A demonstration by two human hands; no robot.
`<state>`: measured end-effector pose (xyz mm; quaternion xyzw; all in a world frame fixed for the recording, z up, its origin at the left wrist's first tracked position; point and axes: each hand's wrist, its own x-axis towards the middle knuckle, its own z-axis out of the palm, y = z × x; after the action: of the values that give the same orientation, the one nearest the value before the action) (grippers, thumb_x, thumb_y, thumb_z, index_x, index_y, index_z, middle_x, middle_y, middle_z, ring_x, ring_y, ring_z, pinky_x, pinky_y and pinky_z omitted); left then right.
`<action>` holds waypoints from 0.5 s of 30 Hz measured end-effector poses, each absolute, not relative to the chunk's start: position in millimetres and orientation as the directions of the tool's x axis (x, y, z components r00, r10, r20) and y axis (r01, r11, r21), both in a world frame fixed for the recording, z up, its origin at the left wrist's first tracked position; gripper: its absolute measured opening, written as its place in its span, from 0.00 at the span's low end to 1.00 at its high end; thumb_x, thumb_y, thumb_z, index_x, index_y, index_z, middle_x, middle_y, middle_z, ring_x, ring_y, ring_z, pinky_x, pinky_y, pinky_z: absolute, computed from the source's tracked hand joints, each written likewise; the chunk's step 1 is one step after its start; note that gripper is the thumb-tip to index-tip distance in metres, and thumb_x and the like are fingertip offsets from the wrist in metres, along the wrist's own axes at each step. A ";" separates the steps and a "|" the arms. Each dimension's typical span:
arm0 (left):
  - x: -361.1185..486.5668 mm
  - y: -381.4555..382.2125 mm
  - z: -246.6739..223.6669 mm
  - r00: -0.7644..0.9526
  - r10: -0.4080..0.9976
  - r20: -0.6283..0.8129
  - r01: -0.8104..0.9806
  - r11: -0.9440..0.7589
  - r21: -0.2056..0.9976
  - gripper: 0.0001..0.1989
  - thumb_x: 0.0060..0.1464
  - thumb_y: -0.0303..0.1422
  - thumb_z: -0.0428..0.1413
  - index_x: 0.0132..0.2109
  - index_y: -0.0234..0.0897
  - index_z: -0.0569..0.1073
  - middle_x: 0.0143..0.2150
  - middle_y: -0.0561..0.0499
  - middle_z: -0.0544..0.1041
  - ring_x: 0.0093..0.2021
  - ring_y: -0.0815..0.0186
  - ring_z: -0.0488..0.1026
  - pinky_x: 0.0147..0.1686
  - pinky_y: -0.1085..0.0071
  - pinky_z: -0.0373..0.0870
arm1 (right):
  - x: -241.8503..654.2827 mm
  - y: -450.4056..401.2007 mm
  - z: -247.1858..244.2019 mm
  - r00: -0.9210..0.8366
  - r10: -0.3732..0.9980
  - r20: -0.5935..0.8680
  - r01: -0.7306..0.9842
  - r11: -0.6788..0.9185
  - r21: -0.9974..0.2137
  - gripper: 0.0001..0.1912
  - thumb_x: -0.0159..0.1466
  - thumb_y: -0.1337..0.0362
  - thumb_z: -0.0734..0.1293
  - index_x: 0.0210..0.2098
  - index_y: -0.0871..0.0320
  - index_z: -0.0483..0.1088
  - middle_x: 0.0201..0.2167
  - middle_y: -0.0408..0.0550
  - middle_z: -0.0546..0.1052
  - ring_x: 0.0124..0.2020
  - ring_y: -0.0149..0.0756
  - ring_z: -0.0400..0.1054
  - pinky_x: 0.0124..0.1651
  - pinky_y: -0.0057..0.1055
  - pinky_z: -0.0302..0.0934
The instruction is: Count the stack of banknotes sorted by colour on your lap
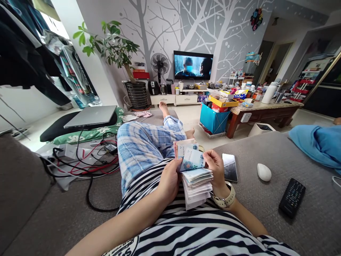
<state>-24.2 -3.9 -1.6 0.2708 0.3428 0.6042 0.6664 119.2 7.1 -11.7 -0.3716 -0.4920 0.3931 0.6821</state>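
A thick stack of banknotes (197, 181) fans out in front of my striped shirt, its lower notes folded downward. My left hand (172, 179) is closed on the stack's left side, thumb pressed over the notes. Between the thumb and fingers of my right hand (214, 165) is the right edge of a blue-green banknote (193, 159), raised above the others. Pinkish notes stand behind it at the upper left. A pale watch (225, 197) circles my right wrist. How the left fingers lie beneath the stack is hidden.
On the grey sofa to the right lie a phone (229, 167), a white mouse (264, 172) and a black remote control (292, 197). A laptop (91, 116) rests on a green cushion at the left, near tangled cables (87, 160). A cluttered table (266, 108) stands beyond.
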 end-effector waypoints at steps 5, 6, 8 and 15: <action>-24.6 -2.7 -3.2 0.039 0.992 -0.117 -0.630 0.115 0.768 0.15 0.46 0.35 0.64 0.41 0.32 0.79 0.40 0.45 0.84 0.43 0.55 0.80 0.44 0.62 0.75 | 118.7 3.7 -9.8 0.171 0.904 0.392 -0.200 0.421 -0.885 0.18 0.61 0.49 0.70 0.23 0.53 0.67 0.18 0.40 0.60 0.20 0.33 0.50 0.23 0.31 0.46; -24.8 -2.6 -3.3 0.040 0.992 -0.120 -0.629 0.119 0.768 0.15 0.46 0.35 0.64 0.41 0.32 0.79 0.40 0.45 0.84 0.43 0.55 0.80 0.44 0.62 0.75 | 118.3 2.9 -9.0 0.175 0.903 0.392 -0.204 0.423 -0.883 0.18 0.61 0.49 0.70 0.23 0.52 0.67 0.18 0.40 0.59 0.20 0.33 0.50 0.23 0.32 0.45; -25.3 -2.4 -3.6 0.035 0.991 -0.127 -0.628 0.121 0.769 0.15 0.47 0.35 0.64 0.41 0.32 0.79 0.40 0.45 0.84 0.43 0.54 0.80 0.43 0.62 0.75 | 117.6 1.8 -7.8 0.185 0.902 0.391 -0.208 0.425 -0.881 0.17 0.61 0.50 0.70 0.22 0.52 0.67 0.18 0.40 0.59 0.20 0.34 0.50 0.23 0.33 0.45; -26.1 -1.7 -5.7 0.042 0.993 -0.112 -0.632 0.113 0.767 0.15 0.47 0.35 0.64 0.42 0.32 0.80 0.41 0.45 0.84 0.43 0.55 0.80 0.43 0.63 0.75 | 116.7 2.3 -7.6 0.199 0.898 0.392 -0.198 0.429 -0.881 0.17 0.61 0.49 0.69 0.22 0.50 0.67 0.18 0.41 0.60 0.20 0.36 0.50 0.24 0.34 0.44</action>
<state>-26.1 -1.7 -5.7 0.2725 0.3315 0.6077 0.6683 116.7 2.3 -7.6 -0.3560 -0.4913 0.3986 0.6877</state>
